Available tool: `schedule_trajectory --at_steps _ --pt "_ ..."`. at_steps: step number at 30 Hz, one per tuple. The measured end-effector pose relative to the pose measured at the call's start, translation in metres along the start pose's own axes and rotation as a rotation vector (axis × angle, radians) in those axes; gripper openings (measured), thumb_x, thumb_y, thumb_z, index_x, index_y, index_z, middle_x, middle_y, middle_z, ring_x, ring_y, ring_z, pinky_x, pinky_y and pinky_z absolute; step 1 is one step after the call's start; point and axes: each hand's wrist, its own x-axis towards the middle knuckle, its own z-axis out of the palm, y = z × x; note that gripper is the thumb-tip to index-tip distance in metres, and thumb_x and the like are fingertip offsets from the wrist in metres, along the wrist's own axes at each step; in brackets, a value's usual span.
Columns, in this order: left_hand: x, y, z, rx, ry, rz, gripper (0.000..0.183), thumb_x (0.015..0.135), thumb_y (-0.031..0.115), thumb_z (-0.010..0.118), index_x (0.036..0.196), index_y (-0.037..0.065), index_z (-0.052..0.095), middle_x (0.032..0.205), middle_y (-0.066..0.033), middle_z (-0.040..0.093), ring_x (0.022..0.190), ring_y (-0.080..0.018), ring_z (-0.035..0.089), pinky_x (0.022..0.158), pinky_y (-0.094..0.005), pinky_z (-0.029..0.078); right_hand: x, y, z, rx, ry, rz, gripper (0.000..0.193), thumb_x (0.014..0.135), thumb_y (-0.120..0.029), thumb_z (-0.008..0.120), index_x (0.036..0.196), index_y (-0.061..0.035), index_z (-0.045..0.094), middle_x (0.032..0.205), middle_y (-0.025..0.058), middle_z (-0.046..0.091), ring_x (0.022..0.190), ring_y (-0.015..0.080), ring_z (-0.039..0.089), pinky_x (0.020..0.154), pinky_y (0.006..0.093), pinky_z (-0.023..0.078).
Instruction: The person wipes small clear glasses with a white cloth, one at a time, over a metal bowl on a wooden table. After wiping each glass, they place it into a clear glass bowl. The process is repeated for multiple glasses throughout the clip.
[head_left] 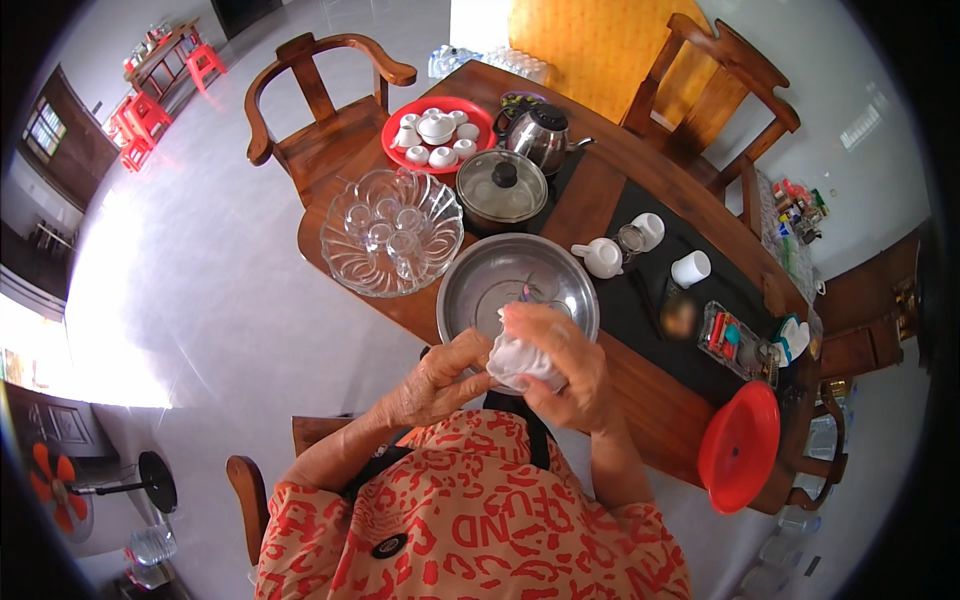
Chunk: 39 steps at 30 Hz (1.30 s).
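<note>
Over the near rim of a steel basin (455, 268), both hands are together at a crumpled white cloth (518, 362). My right hand (580, 370) is wrapped round it from the right, fingers over the top and thumb below. From the left, my left hand (440, 380) grips its edge with curled fingers. Whether something sits inside the cloth is hidden. Behind the hands, a small pinkish-purple item shows in the basin, too small to name.
A scalloped glass bowl (345, 255) holds several glasses. Behind stand a lidded pot (490, 190), a steel kettle (540, 140) and a red tray (392, 128) with a white tea set. Rightward are a white teapot (602, 258), a white cup (691, 268) and a red basin (740, 450).
</note>
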Motion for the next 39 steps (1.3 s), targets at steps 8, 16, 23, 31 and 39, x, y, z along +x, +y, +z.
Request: schedule_trajectory --at_steps 8,16,23,31,39 --pt "-0.007 0.003 -0.016 0.199 0.005 0.155 0.011 0.086 0.008 0.064 0.095 0.003 0.06 0.096 -0.009 0.057 0.089 -0.0256 0.053 0.081 -0.0362 0.043 0.005 0.002 0.012 0.047 -0.02 0.01 0.038 0.072 0.001 0.061 0.11 -0.0004 0.057 0.121 0.0188 0.056 0.112 0.0314 0.056 0.093 0.0396 0.046" --pt "-0.007 -0.005 -0.026 0.144 -0.008 0.249 0.015 0.084 0.009 0.066 0.096 0.003 0.06 0.096 -0.0082 0.058 0.091 -0.026 0.052 0.082 -0.0374 0.043 0.016 -0.004 0.016 0.077 -0.083 -0.03 0.039 0.07 -0.001 0.058 0.109 -0.003 0.058 0.123 0.0187 0.053 0.111 0.0302 0.055 0.092 0.0383 0.046" --pt "0.02 -0.002 -0.029 0.054 -0.141 0.358 0.01 0.088 0.011 0.063 0.095 0.004 0.065 0.094 -0.0056 0.062 0.094 -0.0228 0.053 0.088 -0.0367 0.041 0.002 0.04 -0.001 0.84 0.033 0.433 0.033 0.079 -0.007 0.057 0.112 0.0005 0.056 0.121 0.0184 0.056 0.104 0.0192 0.056 0.089 0.0317 0.044" --pt "0.056 -0.009 -0.02 0.086 -0.175 0.217 0.013 0.087 0.012 0.064 0.097 0.003 0.064 0.094 -0.0086 0.061 0.094 -0.0262 0.051 0.087 -0.0376 0.041 0.026 0.042 -0.031 0.15 -0.061 -0.028 0.041 0.07 -0.001 0.06 0.111 -0.0009 0.058 0.12 0.02 0.055 0.106 0.0283 0.057 0.086 0.0354 0.047" --pt "0.085 0.001 -0.008 -0.012 -0.128 0.132 0.009 0.09 0.01 0.061 0.094 0.002 0.062 0.094 -0.0068 0.063 0.093 -0.0221 0.056 0.089 -0.0369 0.04 -0.001 0.087 -0.052 0.81 0.135 0.39 0.041 0.08 -0.006 0.063 0.12 -0.0003 0.054 0.123 0.0174 0.056 0.107 0.0231 0.057 0.092 0.0326 0.045"
